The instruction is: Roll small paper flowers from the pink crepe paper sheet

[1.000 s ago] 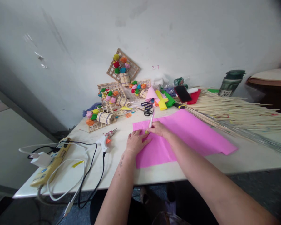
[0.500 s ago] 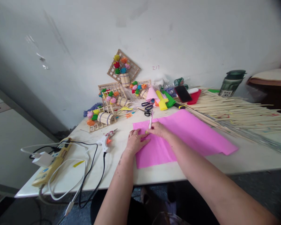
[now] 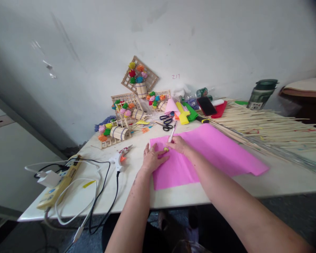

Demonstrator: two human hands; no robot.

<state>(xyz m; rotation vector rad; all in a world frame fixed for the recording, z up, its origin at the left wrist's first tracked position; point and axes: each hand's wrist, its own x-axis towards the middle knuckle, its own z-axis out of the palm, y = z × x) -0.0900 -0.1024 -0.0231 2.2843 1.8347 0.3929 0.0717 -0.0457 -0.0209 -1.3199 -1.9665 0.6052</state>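
Note:
A large pink paper sheet (image 3: 213,151) lies flat on the white table (image 3: 126,196). My left hand (image 3: 152,159) rests palm down on the sheet's left part, its fingertips pressing a small yellowish round thing (image 3: 165,149). My right hand (image 3: 178,144) grips a white pen (image 3: 171,133) with its tip down on the paper, right beside that round thing. The two hands almost touch.
Black scissors (image 3: 166,122), folded coloured papers (image 3: 183,113), a phone (image 3: 206,105) and stick-frame flower crafts (image 3: 126,112) stand behind. A glue gun (image 3: 120,157) and a power strip (image 3: 59,184) with cables lie left. Bamboo sticks (image 3: 268,126) and a green bottle (image 3: 262,93) are right.
The pen has tilted slightly to the right in my right hand. Both hands stay in nearly the same place on the pink sheet.

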